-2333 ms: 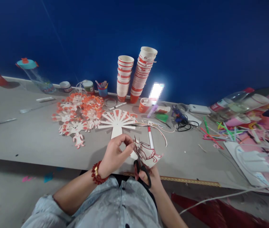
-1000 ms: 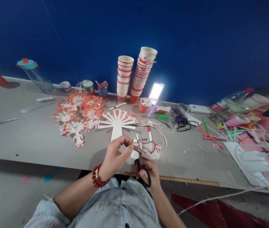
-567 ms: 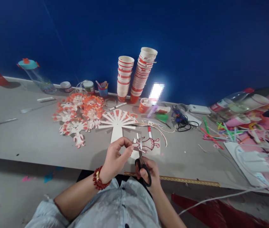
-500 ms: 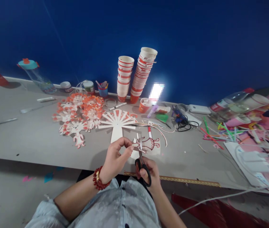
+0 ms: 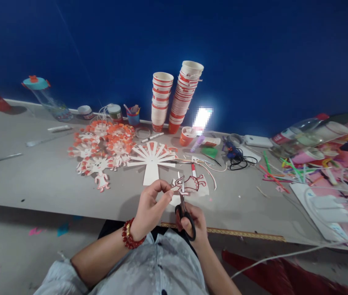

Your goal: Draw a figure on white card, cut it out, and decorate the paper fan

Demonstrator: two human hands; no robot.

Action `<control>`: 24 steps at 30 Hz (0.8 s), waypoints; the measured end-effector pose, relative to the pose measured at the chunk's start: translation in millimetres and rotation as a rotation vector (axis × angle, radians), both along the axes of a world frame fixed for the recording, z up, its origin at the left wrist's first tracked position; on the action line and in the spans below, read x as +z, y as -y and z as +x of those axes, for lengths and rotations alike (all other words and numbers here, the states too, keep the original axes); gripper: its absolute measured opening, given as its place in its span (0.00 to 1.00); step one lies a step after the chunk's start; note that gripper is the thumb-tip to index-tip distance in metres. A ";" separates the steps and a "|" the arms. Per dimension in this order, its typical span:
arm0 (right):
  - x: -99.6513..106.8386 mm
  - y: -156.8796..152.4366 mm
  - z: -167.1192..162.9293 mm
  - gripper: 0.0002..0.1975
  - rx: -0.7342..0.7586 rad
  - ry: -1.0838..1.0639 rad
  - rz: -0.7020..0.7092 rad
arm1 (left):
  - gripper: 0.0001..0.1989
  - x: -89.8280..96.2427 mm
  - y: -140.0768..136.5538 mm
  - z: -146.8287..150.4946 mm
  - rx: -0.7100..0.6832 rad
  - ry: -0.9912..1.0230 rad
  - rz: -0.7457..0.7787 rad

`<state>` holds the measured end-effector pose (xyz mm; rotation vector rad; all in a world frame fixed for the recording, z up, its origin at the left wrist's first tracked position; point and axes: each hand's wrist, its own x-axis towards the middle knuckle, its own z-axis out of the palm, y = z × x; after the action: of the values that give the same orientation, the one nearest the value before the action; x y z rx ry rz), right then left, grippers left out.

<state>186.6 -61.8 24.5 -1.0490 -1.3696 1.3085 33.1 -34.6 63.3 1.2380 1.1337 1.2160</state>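
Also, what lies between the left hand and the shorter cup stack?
Head view: beyond the left hand, white fan-shaped paper, red showing between its strips, then a white marker.

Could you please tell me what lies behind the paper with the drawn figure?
A red-and-white marker shows beyond the paper, which hides its near end and anything else there.
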 end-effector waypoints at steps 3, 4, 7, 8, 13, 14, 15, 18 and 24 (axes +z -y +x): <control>1.0 -0.3 0.5 0.32 -0.005 0.007 -0.001 | 0.09 -1.8 0.6 0.2 -0.011 0.033 -0.004; 1.5 -0.5 0.9 0.31 -0.005 0.008 0.001 | 0.09 -1.5 0.4 -0.4 -0.018 0.040 -0.003; 3.4 -1.4 2.5 0.31 0.016 0.026 0.002 | 0.08 4.6 -3.2 -4.2 -0.036 0.010 0.048; 4.0 -1.7 3.0 0.31 0.030 0.031 -0.002 | 0.07 8.2 -5.3 -5.7 -0.040 -0.020 0.078; 4.5 -2.0 4.1 0.31 0.075 0.007 -0.026 | 0.05 24.0 -15.6 -9.1 -0.069 -0.172 0.131; 4.0 -1.9 4.1 0.31 0.072 -0.003 -0.033 | 0.05 24.8 -16.4 -8.7 -0.077 -0.175 0.129; 3.5 -1.8 4.1 0.31 0.070 -0.014 -0.036 | 0.06 24.8 -16.6 -8.1 -0.088 -0.166 0.124; 2.0 -1.7 4.2 0.32 0.067 -0.035 -0.033 | 0.06 22.0 -15.0 -6.5 -0.111 -0.105 0.101; 0.8 -2.9 5.6 0.32 0.077 -0.052 -0.039 | 0.06 18.9 -12.2 -6.5 -0.121 -0.066 0.077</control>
<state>192.2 -58.9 25.3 -0.9896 -1.3615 1.4142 26.7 -22.4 82.1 1.3937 1.0518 1.1445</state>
